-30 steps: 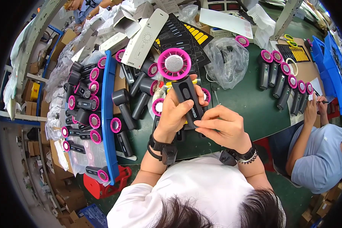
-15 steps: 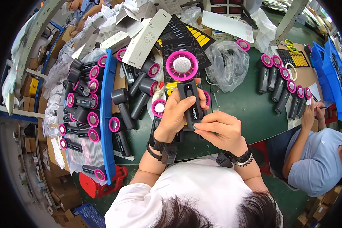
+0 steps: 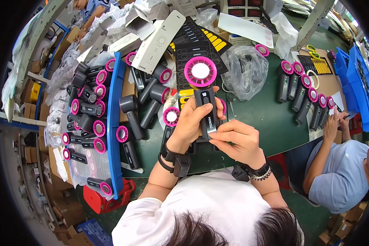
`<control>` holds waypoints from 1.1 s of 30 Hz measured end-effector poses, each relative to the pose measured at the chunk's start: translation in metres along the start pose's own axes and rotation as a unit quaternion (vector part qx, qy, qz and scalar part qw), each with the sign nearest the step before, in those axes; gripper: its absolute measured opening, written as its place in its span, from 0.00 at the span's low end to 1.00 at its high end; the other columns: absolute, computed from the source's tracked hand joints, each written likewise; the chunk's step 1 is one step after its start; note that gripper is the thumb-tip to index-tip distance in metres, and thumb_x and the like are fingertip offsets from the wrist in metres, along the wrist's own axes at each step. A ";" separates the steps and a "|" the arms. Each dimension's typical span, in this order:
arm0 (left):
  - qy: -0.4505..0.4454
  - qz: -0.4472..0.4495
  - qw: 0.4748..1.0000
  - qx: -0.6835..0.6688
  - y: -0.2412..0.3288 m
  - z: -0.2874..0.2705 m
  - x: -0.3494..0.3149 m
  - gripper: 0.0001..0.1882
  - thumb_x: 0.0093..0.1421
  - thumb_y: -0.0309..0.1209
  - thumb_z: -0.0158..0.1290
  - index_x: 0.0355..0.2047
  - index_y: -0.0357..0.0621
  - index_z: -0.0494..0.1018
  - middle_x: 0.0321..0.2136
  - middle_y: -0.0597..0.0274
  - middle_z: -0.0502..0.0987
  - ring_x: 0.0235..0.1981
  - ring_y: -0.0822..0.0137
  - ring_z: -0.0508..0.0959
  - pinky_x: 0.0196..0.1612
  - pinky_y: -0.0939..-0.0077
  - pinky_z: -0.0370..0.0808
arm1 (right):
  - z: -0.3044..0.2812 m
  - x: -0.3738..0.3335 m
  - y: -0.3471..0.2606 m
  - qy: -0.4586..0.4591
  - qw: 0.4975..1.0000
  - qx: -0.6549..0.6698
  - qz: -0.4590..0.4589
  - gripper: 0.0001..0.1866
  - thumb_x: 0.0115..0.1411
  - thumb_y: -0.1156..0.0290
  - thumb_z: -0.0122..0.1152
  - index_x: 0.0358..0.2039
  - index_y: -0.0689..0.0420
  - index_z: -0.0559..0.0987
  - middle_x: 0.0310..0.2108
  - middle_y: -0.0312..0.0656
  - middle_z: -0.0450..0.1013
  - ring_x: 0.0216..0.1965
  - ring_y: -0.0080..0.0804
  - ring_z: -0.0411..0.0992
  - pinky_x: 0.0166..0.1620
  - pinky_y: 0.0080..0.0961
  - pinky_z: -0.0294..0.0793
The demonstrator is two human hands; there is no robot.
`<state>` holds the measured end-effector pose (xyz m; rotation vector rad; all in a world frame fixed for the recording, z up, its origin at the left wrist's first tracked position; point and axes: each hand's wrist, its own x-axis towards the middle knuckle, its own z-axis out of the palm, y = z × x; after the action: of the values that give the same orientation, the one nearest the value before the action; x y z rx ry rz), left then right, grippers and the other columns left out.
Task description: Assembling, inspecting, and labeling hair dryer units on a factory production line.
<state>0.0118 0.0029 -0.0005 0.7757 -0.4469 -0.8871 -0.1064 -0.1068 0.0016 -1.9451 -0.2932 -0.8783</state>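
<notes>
A black handheld fan (image 3: 200, 71) with a pink ring and a pale round centre is upright in front of me. My left hand (image 3: 189, 123) is wrapped round its handle, the thumb lying on the front just below a small lit display. With the thumb and fingers of my right hand (image 3: 239, 140) I pinch the handle's bottom end. Behind the fan lie dark sheets (image 3: 192, 39) of flat labels, some with yellow parts. Another fan (image 3: 171, 117) lies next to my left wrist, partly hidden by it.
A blue tray (image 3: 117, 123) at the left is heaped with similar fans. White boxes (image 3: 160, 41) and a clear plastic bag (image 3: 246, 71) lie farther back. Several fans (image 3: 305, 98) stand in a row at right, near a seated co-worker (image 3: 336, 176) and a blue bin (image 3: 358, 86).
The display on the fan's handle now shows lit digits, where there was only a small light mark. The fan's head has shifted slightly to the right. Both hands keep their hold.
</notes>
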 end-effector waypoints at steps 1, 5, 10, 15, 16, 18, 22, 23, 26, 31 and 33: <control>0.001 0.001 1.000 0.000 0.000 0.000 0.000 0.24 0.60 0.27 0.46 0.55 0.33 0.56 0.33 0.57 0.72 0.32 0.69 0.75 0.38 0.73 0.76 | 0.000 0.000 0.000 -0.001 1.000 0.000 0.001 0.10 0.42 0.78 0.70 0.28 0.58 0.81 0.25 0.37 0.72 0.22 0.28 0.71 0.24 0.21 0.70; 0.004 0.002 1.000 -0.009 -0.002 -0.002 0.001 0.23 0.60 0.27 0.45 0.55 0.33 0.56 0.33 0.57 0.72 0.32 0.69 0.75 0.39 0.73 0.76 | 0.000 0.002 0.001 -0.003 1.000 0.000 0.000 0.10 0.42 0.79 0.70 0.28 0.59 0.80 0.25 0.38 0.72 0.23 0.29 0.71 0.25 0.21 0.70; 0.029 -0.004 0.999 -0.023 -0.004 0.000 0.003 0.22 0.61 0.29 0.45 0.54 0.33 0.57 0.32 0.57 0.73 0.30 0.69 0.75 0.38 0.73 0.75 | 0.001 0.002 0.001 0.005 1.000 0.002 0.007 0.10 0.42 0.79 0.70 0.28 0.59 0.80 0.25 0.38 0.72 0.23 0.29 0.71 0.25 0.21 0.70; 0.039 -0.001 0.998 -0.050 -0.006 -0.002 0.003 0.22 0.61 0.32 0.45 0.53 0.33 0.59 0.30 0.58 0.73 0.29 0.69 0.74 0.36 0.73 0.75 | 0.006 0.003 0.002 -0.003 1.000 0.003 0.015 0.10 0.42 0.80 0.69 0.28 0.59 0.80 0.25 0.38 0.72 0.23 0.29 0.71 0.25 0.22 0.70; 0.043 0.002 0.998 -0.049 -0.007 -0.003 0.004 0.22 0.62 0.32 0.45 0.52 0.33 0.59 0.29 0.58 0.73 0.29 0.69 0.74 0.36 0.73 0.75 | 0.008 0.003 0.003 -0.005 1.000 0.005 0.018 0.10 0.42 0.80 0.69 0.28 0.58 0.80 0.25 0.38 0.72 0.23 0.29 0.71 0.26 0.22 0.70; 0.051 0.009 0.998 -0.044 -0.008 -0.004 0.004 0.22 0.62 0.34 0.45 0.52 0.33 0.59 0.28 0.59 0.73 0.29 0.69 0.74 0.35 0.74 0.75 | 0.009 0.002 0.003 -0.007 1.000 0.010 0.024 0.10 0.42 0.80 0.69 0.28 0.58 0.80 0.25 0.37 0.72 0.24 0.29 0.70 0.26 0.22 0.70; 0.053 0.006 0.997 -0.048 -0.009 -0.003 0.004 0.22 0.62 0.34 0.46 0.51 0.32 0.60 0.28 0.59 0.73 0.28 0.69 0.74 0.34 0.74 0.76 | 0.009 0.001 0.005 -0.003 1.000 0.014 0.020 0.10 0.42 0.79 0.69 0.28 0.58 0.80 0.25 0.37 0.71 0.24 0.29 0.70 0.27 0.22 0.71; 0.052 0.004 0.997 -0.049 -0.009 -0.003 0.004 0.22 0.62 0.34 0.46 0.51 0.32 0.60 0.28 0.59 0.73 0.28 0.69 0.74 0.34 0.74 0.76 | 0.009 0.001 0.005 -0.002 1.000 0.012 0.021 0.10 0.42 0.79 0.69 0.28 0.58 0.80 0.25 0.37 0.71 0.24 0.29 0.70 0.27 0.22 0.71; 0.063 0.002 0.997 -0.053 -0.009 -0.005 0.004 0.22 0.62 0.34 0.46 0.51 0.32 0.60 0.28 0.59 0.73 0.28 0.69 0.74 0.33 0.75 0.76 | 0.009 0.002 0.005 -0.007 1.000 0.018 0.019 0.10 0.43 0.79 0.69 0.28 0.57 0.81 0.25 0.36 0.70 0.23 0.29 0.69 0.28 0.22 0.71; 0.058 -0.006 0.997 -0.053 -0.010 -0.001 0.004 0.22 0.62 0.34 0.46 0.51 0.32 0.60 0.28 0.59 0.73 0.27 0.69 0.74 0.33 0.75 0.76 | 0.007 0.000 0.005 -0.001 1.000 0.021 0.023 0.10 0.43 0.79 0.69 0.28 0.57 0.81 0.24 0.36 0.70 0.23 0.28 0.69 0.28 0.22 0.71; 0.061 -0.008 0.997 -0.052 -0.012 0.000 0.005 0.22 0.62 0.34 0.46 0.51 0.32 0.60 0.29 0.59 0.73 0.27 0.69 0.74 0.33 0.76 0.76 | 0.005 -0.001 0.006 0.001 1.000 0.020 0.019 0.09 0.43 0.79 0.69 0.28 0.57 0.81 0.25 0.36 0.70 0.23 0.28 0.69 0.28 0.22 0.71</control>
<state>0.0091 -0.0060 -0.0092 0.7334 -0.2857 -0.8662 -0.1011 -0.1052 -0.0046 -1.9059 -0.2705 -0.8440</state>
